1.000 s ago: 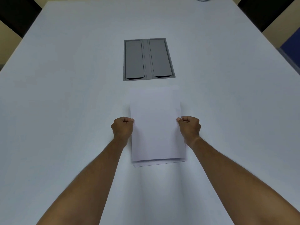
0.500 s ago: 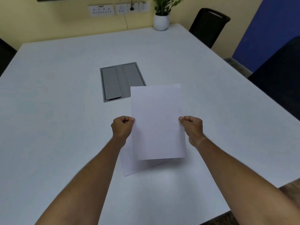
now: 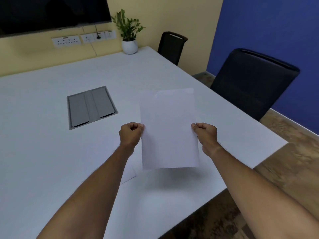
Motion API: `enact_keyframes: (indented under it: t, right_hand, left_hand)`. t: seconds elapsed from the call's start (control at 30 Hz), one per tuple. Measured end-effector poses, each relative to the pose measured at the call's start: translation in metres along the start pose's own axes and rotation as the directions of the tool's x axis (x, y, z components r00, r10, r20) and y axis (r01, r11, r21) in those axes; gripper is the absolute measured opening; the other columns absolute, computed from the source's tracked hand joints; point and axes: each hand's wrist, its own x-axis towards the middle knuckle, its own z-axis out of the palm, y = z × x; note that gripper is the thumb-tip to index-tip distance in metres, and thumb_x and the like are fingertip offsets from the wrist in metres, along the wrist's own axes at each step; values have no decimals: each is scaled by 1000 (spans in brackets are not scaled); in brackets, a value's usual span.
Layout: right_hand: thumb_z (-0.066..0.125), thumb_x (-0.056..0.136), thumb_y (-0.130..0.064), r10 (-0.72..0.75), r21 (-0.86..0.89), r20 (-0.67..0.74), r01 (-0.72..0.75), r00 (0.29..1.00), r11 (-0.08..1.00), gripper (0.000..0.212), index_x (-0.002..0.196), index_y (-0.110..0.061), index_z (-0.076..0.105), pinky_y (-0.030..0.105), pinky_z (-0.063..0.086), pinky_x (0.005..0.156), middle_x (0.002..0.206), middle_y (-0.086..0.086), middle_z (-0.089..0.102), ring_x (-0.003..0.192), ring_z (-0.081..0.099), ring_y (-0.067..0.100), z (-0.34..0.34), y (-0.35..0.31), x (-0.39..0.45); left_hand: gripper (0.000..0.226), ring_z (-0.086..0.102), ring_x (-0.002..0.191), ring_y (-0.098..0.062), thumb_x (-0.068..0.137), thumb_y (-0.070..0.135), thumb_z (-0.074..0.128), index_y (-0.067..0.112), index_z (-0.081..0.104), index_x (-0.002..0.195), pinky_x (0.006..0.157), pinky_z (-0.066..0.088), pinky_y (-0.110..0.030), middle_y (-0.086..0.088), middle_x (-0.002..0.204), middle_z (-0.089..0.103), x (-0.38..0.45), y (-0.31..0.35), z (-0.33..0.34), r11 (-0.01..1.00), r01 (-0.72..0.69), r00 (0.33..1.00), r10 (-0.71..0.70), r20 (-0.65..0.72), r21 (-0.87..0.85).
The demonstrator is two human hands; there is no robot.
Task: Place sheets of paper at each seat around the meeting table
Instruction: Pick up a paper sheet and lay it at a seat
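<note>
A white sheet of paper point(image 3: 168, 130) hangs in the air above the white meeting table point(image 3: 43, 161), gripped at both side edges. My left hand point(image 3: 130, 134) pinches its left edge and my right hand point(image 3: 206, 133) pinches its right edge. A second white sheet point(image 3: 129, 172) lies flat on the table below, mostly hidden by my left forearm and the held sheet. Two black chairs stand on the table's right side, a near chair point(image 3: 252, 81) and a far chair point(image 3: 171, 46).
A grey cable hatch point(image 3: 90, 106) is set into the table's middle. A potted plant point(image 3: 129, 44) stands at the far corner. Wall sockets point(image 3: 82, 38) and a dark screen point(image 3: 51, 12) are on the yellow wall. The table's near right corner point(image 3: 283, 144) borders wooden floor.
The held sheet has been lifted off the one beneath and carried to the right, toward the near chair. The view has swung up and right. The lower sheet stays on the table.
</note>
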Motion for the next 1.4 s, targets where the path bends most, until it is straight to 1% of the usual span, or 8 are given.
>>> enact_keyframes:
  t: [0.2,0.43,0.6,0.8,0.97,1.13,1.23,1.4]
  right_hand:
    - [69,91,-10,-37,17,-8,37,999,999,18,102,4,71,38,55,97,109,16,72,98,67,24,-90,-18,18]
    - [68,92,-12,-52,30,23,51,998,998,10,88,-4,73,30,59,82,93,9,74,84,69,19,-152,-34,58]
    - [69,91,-13,-54,28,27,53,998,998,13,79,-12,74,19,56,63,77,-3,75,74,72,12,-170,-38,107]
    - [71,90,-14,-48,3,50,48,998,999,12,79,-13,75,21,57,65,82,1,76,82,72,18,-177,-45,182]
    - [72,89,-15,13,-16,117,-11,993,1000,17,102,-5,73,42,53,100,112,12,73,111,66,28,-170,-51,244]
    - [72,89,-19,36,-8,237,-35,971,999,11,84,-12,78,41,57,90,99,10,77,94,71,27,-163,-57,277]
    - [74,86,-29,84,-73,316,-63,945,995,15,87,-14,79,44,53,90,101,7,78,93,70,27,-161,-58,295]
    - [79,79,-33,210,-120,405,-176,890,977,23,91,-14,78,33,56,76,102,6,78,89,74,20,-161,-54,326]
  left_hand:
    - [11,65,76,-19,87,14,69,8,71,78,83,59,-37,-9,86,72,-40,24,78,999,-43,999,43,14,-11]
    - [11,68,80,-22,86,13,69,7,71,77,81,60,-36,-9,85,73,-48,45,146,998,-57,997,59,44,-40]
    - [11,69,81,-24,85,12,70,9,70,75,75,60,-35,-10,84,74,-27,48,188,996,-57,994,63,92,-68]
    - [9,70,79,-21,85,13,72,7,72,77,72,59,-32,-9,83,74,22,46,238,996,-25,994,34,105,-84]
    - [9,66,73,-20,84,12,72,6,71,77,73,59,-33,-9,79,73,61,48,266,996,25,998,-19,65,-91]
    - [10,65,72,-20,85,12,72,6,71,77,74,59,-34,-10,80,72,84,48,282,991,70,998,-70,3,-117]
    - [9,65,73,-20,85,11,72,5,71,78,76,60,-35,-10,81,72,96,49,289,984,91,994,-100,-51,-156]
    - [10,64,72,-19,85,9,71,8,70,76,73,58,-30,-4,76,69,112,52,298,960,109,969,-160,-189,-259]
